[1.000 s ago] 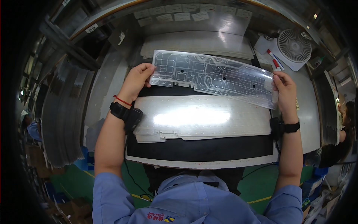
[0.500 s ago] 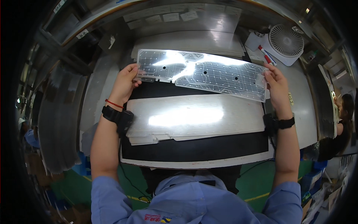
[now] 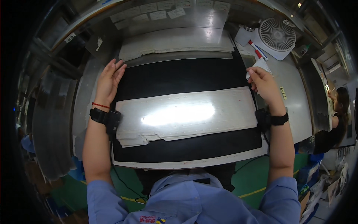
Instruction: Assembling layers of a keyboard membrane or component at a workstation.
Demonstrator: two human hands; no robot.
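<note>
White fan (image 3: 277,34), bottle (image 3: 244,36); red marker (image 3: 257,53) beyond right hand (image 3: 262,80)

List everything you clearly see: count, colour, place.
Mat: one, black, centre
Front sheet stack: one, silvery, on mat
Rear sheet stack: one, silvery, at back
Left sheet stack: one, grey, far left
Desk fan: one, white, upper right
Bottle: one, white, beside fan
Marker: one, red and white, near fan
Paper slips: several, whitish, rear panel
Co-worker: one, dark clothing, right edge
Bracelet: one, red, left wrist
Wristbands: two, black, both wrists
Left hand: one, bare, mat's left edge
Right hand: one, bare, mat's right edge
</note>
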